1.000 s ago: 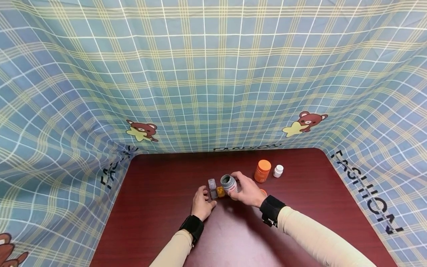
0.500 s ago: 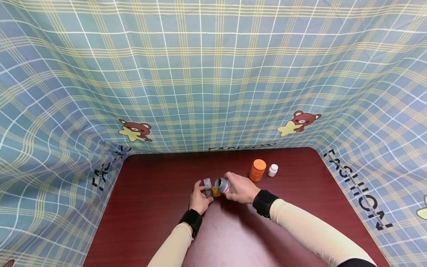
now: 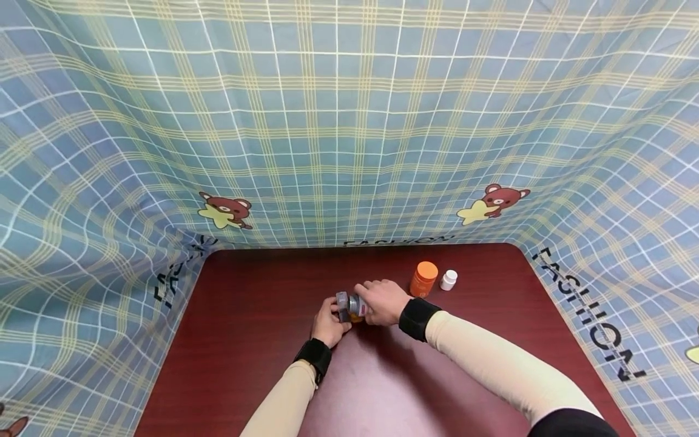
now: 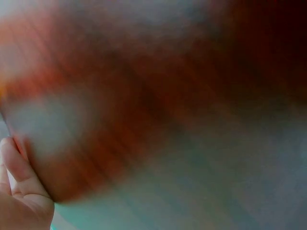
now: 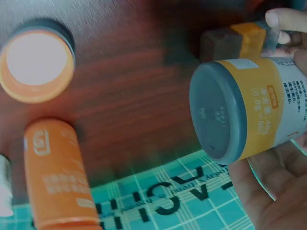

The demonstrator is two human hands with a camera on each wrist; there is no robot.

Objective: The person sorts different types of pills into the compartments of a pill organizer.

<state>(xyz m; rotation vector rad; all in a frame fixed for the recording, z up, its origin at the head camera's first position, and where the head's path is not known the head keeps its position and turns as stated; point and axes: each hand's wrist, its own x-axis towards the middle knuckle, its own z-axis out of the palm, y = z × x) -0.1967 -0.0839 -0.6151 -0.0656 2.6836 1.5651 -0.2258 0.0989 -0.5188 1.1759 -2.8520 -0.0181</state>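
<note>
My right hand grips a grey supplement bottle with a yellow and white label. The uncapped bottle lies tilted nearly on its side, its base facing the right wrist camera. In the head view its mouth points left over a small pill box. The pill box has grey see-through compartments and an orange one; a lid stands raised. My left hand holds the box from its left side, between thumb and fingers. In the left wrist view, only part of the left hand shows. The box's contents are hidden.
An orange bottle with its cap on stands behind my right hand, beside a small white bottle. An orange-rimmed cap lies inside up on the dark red table. Checked cloth hangs around the table.
My right hand has moved left and turned the bottle from a slight tilt to nearly horizontal, its mouth at the pill box. My left hand has closed in on the box.
</note>
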